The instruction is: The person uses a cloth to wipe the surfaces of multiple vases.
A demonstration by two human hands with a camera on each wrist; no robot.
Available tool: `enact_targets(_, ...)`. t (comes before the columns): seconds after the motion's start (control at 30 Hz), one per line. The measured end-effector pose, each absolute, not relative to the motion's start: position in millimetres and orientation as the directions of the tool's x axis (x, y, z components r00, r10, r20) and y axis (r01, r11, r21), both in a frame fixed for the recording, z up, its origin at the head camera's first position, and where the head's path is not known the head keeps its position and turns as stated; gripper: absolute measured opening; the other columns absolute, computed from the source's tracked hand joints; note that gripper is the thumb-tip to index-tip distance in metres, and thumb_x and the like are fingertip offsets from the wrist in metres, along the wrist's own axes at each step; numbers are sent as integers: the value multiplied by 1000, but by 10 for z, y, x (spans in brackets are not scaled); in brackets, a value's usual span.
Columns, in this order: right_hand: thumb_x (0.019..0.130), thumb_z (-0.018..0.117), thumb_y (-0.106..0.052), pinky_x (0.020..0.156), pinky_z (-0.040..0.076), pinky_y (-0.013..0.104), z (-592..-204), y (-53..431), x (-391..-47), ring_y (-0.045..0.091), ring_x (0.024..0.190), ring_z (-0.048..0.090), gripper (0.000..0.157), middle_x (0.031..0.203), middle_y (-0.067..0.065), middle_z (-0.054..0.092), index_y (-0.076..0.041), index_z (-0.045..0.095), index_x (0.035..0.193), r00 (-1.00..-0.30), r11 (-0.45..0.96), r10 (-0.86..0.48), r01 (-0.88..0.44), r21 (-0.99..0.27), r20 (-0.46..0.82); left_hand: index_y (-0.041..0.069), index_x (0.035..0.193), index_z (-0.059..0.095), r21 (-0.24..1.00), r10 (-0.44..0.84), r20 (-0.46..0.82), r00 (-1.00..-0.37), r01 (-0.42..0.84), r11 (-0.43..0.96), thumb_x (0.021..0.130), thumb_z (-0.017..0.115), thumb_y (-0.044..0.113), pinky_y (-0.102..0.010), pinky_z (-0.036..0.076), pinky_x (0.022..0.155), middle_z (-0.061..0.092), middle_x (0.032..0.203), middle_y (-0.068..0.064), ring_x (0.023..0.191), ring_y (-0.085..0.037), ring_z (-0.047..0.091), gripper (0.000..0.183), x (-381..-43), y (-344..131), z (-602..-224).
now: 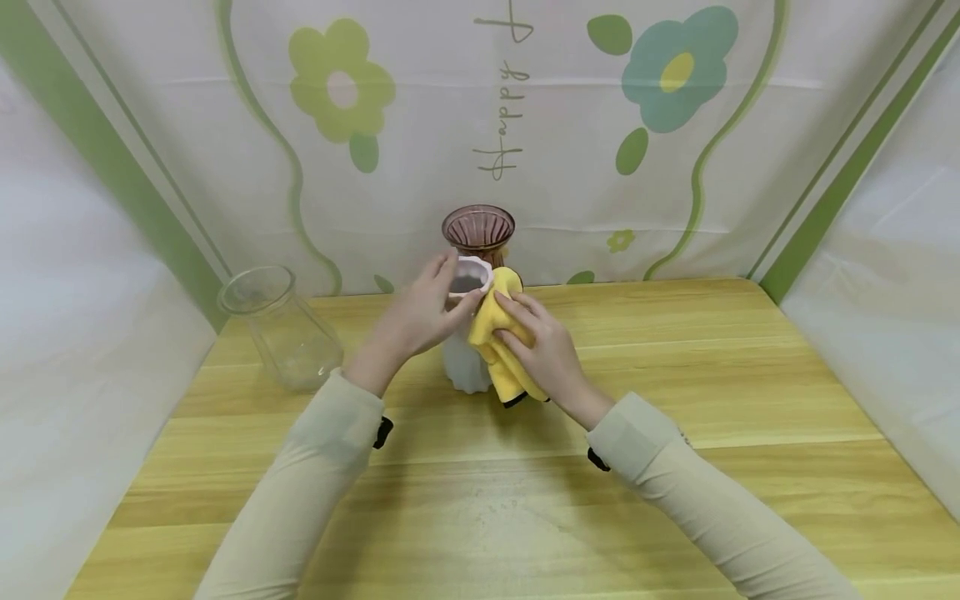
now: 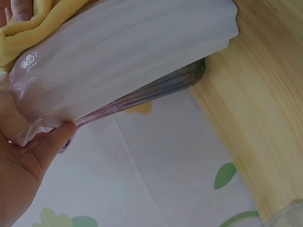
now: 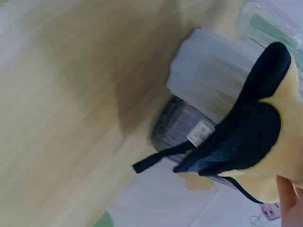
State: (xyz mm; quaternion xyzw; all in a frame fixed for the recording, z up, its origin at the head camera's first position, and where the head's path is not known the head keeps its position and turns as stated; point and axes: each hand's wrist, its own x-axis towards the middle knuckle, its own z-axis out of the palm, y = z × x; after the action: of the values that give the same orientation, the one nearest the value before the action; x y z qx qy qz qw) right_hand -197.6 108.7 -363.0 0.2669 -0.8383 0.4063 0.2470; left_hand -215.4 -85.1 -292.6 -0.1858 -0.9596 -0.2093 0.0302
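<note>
We see the left hand [image 1: 416, 317] curled about the rim of a white vase [image 1: 467, 367], which appears to stand near the middle of the table [image 1: 675, 367]. The right hand [image 1: 551, 350] pinches a yellow cloth [image 1: 498, 321] against the rim's right side. Just behind is a pink vase [image 1: 480, 227]; whether the two touch, we cannot tell. We judge the chief risk to be tipping — a hard push of the cloth could drive the glossy white vase from the fingers into its neighbour. The cloth's dark strap [image 3: 163, 155] might snag the pink vase, and a leftward swing of the left sleeve [image 1: 300, 475] could knock the clear vase [image 1: 296, 342].
</note>
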Motion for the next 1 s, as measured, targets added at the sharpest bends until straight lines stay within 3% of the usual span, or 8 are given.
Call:
enact_targets(0.1, 85, 70, -8, 95, 52, 47, -3706, 1093, -1979, 42, 119, 55, 50, 137, 26, 48, -5, 56, 133, -737, 510, -244, -650, -563, 630, 7, 154, 12, 398, 345, 141, -928, 372, 839, 95, 37, 56, -56, 36, 109, 22, 158, -17, 136, -41, 39, 80, -2149, -819, -2926)
enact_targets(0.23, 91, 64, -13, 102, 43, 57, -3817, 1079, -1974, 49, 133, 38, 56, 150, 28, 29, -9, 44, 143, -769, 473, -271, -630, -616, 579, 8, 154, 13, 397, 342, 149, -928, 373, 839, 95, 38, 55, -56, 39, 107, 24, 157, -17, 134, -41, 42, 79, -2136, -790, -2931)
enact_targets(0.33, 97, 55, -26, 105, 38, 61, -3880, 1062, -1970, 48, 139, 29, 58, 155, 26, 18, -12, 32, 149, -791, 452, -296, -610, -651, 536, 8, 154, 14, 396, 346, 155, -925, 379, 837, 95, 38, 55, -56, 40, 106, 25, 157, -17, 131, -41, 45, 79, -2130, -772, -2942)
enact_targets(0.47, 99, 42, -43, 105, 37, 62, -3913, 1035, -1971, 47, 139, 29, 63, 158, 22, 11, -17, 21, 153, -806, 431, -305, -592, -681, 507, 8, 154, 13, 392, 353, 161, -922, 388, 834, 95, 38, 56, -55, 42, 104, 26, 156, -17, 126, -40, 50, 80, -2128, -755, -2956)
enact_targets(0.6, 99, 41, -44, 104, 40, 61, -3908, 1015, -1976, 46, 138, 33, 65, 158, 21, 10, -18, 17, 154, -808, 422, -301, -590, -689, 507, 7, 154, 14, 392, 354, 172, -919, 393, 832, 95, 38, 55, -54, 44, 103, 28, 155, -18, 123, -39, 52, 79, -2133, -747, -2956)
enact_targets(0.83, 98, 47, -26, 102, 43, 58, -3881, 994, -1984, 47, 135, 35, 61, 155, 25, 15, -9, 22, 151, -785, 428, -305, -619, -659, 539, 6, 153, 16, 407, 340, 177, -923, 384, 829, 95, 39, 54, -55, 44, 102, 28, 155, -19, 125, -41, 50, 79, -2136, -752, -2947)
enact_targets(1.0, 95, 49, -21, 101, 44, 57, -3888, 996, -1990, 48, 134, 37, 60, 153, 28, 19, -5, 27, 149, -764, 439, -302, -642, -628, 570, 7, 154, 15, 413, 334, 163, -928, 372, 831, 95, 38, 54, -56, 43, 103, 27, 155, -19, 126, -41, 49, 79, -2131, -756, -2942)
